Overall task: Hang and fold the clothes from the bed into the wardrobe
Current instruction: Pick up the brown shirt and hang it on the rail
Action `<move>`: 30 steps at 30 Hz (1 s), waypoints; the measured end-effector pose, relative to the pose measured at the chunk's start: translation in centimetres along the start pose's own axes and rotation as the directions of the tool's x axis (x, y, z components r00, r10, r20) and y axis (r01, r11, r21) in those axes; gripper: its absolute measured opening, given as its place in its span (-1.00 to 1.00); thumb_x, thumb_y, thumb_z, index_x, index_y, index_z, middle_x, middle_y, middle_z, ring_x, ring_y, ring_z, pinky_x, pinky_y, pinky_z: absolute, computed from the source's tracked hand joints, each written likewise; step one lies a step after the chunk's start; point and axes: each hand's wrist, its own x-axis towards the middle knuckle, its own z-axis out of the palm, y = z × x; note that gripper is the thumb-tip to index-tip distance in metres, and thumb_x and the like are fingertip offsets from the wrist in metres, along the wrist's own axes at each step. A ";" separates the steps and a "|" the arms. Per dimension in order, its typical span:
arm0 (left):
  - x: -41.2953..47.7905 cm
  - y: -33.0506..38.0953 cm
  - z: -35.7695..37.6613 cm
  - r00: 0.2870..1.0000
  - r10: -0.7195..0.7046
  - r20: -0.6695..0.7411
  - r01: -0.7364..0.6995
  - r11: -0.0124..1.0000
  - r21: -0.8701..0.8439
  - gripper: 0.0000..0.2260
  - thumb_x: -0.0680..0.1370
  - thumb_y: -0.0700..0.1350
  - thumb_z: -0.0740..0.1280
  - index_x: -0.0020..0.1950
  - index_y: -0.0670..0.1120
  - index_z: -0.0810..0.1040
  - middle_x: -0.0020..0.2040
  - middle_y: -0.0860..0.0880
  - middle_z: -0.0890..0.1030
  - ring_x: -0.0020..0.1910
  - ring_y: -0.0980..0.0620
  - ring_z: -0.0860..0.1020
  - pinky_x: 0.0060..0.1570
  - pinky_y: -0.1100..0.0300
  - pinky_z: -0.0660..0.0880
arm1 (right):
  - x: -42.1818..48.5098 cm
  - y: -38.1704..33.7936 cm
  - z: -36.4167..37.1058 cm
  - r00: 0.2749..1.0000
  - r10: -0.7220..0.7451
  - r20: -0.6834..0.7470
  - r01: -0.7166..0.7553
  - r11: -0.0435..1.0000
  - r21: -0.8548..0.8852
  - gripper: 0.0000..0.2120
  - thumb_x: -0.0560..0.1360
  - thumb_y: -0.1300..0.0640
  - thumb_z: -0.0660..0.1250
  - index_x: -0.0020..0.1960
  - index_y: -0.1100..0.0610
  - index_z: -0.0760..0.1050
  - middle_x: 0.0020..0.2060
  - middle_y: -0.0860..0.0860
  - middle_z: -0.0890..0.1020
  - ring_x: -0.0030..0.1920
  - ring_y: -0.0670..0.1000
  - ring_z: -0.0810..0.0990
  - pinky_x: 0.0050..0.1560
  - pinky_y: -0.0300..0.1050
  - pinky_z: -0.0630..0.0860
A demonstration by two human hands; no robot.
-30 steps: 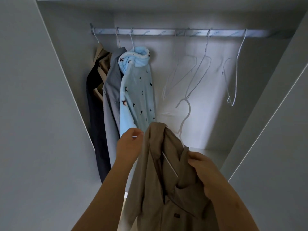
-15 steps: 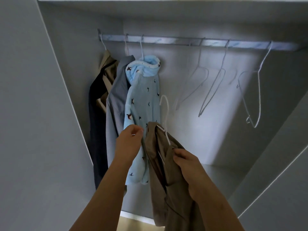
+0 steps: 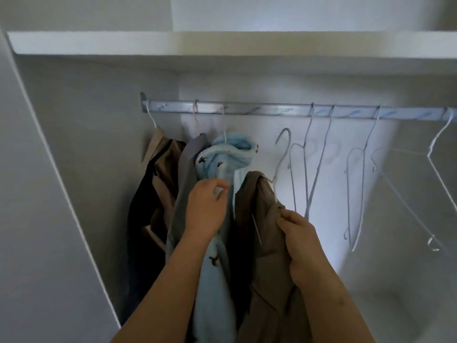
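A brown-grey shirt point(image 3: 264, 219) hangs on a white wire hanger point(image 3: 282, 154), whose hook is raised just below the metal rail point(image 3: 247, 110). My right hand point(image 3: 296, 233) grips the shirt and hanger at the shoulder. My left hand point(image 3: 206, 206) pinches the light blue patterned garment point(image 3: 230, 154) that hangs on the rail, just left of the shirt. A grey shirt point(image 3: 185, 179) and a dark and tan garment point(image 3: 155, 174) hang further left on the rail.
Several bare white wire hangers point(image 3: 356, 194) hang on the rail's right half. A white shelf point(image 3: 222, 44) runs above the rail. The wardrobe's left side panel point(image 3: 49, 194) stands close beside the hung clothes.
Both hands have risen with the brown-grey shirt. Its hanger hook now sits close under the rail, right of the blue garment. The view has tilted up and shows the shelf.
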 end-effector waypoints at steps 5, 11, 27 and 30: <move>2.3 -1.4 1.0 0.997 -0.022 0.077 0.024 0.999 -0.030 -0.72 0.53 -0.17 0.31 0.24 -0.04 0.46 0.26 -0.08 0.40 0.22 -0.04 0.40 0.20 0.15 0.34 | 2.6 -2.4 1.5 0.995 -0.035 -0.091 0.042 0.996 0.077 -0.74 0.58 0.23 0.19 0.21 0.09 0.53 0.15 0.07 0.56 0.08 0.07 0.53 0.07 -0.09 0.49; 4.0 -3.2 1.4 0.983 -0.090 0.160 0.092 0.996 -0.005 -0.71 0.53 -0.19 0.29 0.24 -0.02 0.46 0.27 -0.10 0.39 0.23 -0.07 0.42 0.18 0.13 0.38 | 5.7 -6.7 4.0 0.994 -0.092 -0.062 0.098 0.990 0.101 -0.79 0.58 0.29 0.18 0.11 0.07 0.49 -0.22 -0.02 0.54 -0.27 -0.09 0.49 -0.48 -0.35 0.48; 4.0 -5.7 3.0 0.967 -0.176 0.184 0.228 0.921 -0.318 -0.70 0.53 -0.26 0.23 0.02 0.18 0.41 0.17 -0.05 0.47 0.01 0.08 0.47 -0.19 0.39 0.35 | 10.4 -1.3 7.9 0.923 -0.384 0.035 0.367 0.847 -0.384 -0.64 0.51 0.23 0.25 0.29 0.08 0.43 -0.09 -0.10 0.47 -0.26 -0.25 0.39 -0.33 -0.49 0.31; 3.7 -5.9 3.0 0.967 -0.165 0.196 0.221 0.922 -0.317 -0.62 0.51 -0.31 0.22 0.09 0.18 0.40 0.22 -0.03 0.44 0.05 0.11 0.44 -0.18 0.46 0.34 | 9.4 0.7 7.7 0.938 -0.342 0.056 0.333 0.845 -0.418 -0.46 0.46 0.19 0.30 0.41 0.04 0.26 0.14 0.01 0.52 -0.06 -0.09 0.50 -0.17 -0.38 0.36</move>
